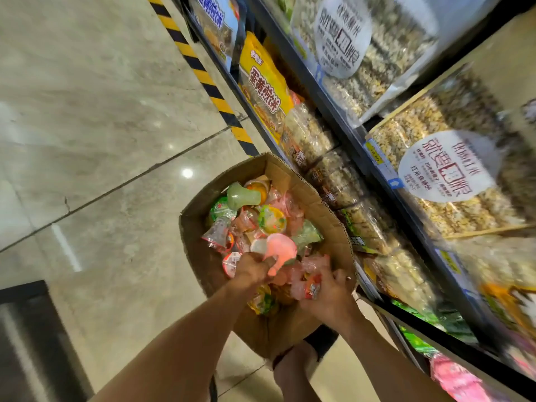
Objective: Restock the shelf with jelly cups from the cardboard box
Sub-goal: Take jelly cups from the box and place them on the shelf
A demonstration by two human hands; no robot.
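In the box of cups, our left hand grips a pink cup, our right hand a red cup. We should lift straight up, clear of the box, before swinging to the shelf.

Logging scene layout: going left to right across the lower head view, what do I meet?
Tiled floor, cardboard box left wall, left hand, the pink jelly cup it grips, red-labelled jelly cup, right hand gripping it, shelf.
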